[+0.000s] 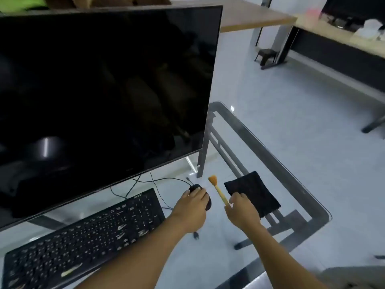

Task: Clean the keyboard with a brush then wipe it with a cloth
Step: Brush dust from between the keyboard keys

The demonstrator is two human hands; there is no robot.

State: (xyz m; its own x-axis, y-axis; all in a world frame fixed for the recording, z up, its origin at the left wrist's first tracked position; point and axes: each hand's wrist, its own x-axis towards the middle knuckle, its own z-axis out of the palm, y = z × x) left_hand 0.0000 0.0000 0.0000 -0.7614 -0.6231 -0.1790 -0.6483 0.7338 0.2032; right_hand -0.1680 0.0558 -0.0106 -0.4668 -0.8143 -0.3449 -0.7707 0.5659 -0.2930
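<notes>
A black keyboard (87, 236) lies at an angle on the glass desk (302, 197), in front of a dark monitor. My right hand (241, 209) pinches the lower end of a small yellow-handled brush (217, 189) whose orange bristles point up and away. Just right of it a black cloth (253, 195) lies flat on the glass, partly under my right hand. My left hand (192, 205) rests over a black mouse (196, 188) beside the keyboard's right end, fingers curved round it.
A large black monitor (104, 90) stands close behind the keyboard. Mouse and keyboard cables (158, 181) trail under it. The desk's glass edge runs along the right, with tiled floor beyond. Wooden tables (250, 17) stand farther off.
</notes>
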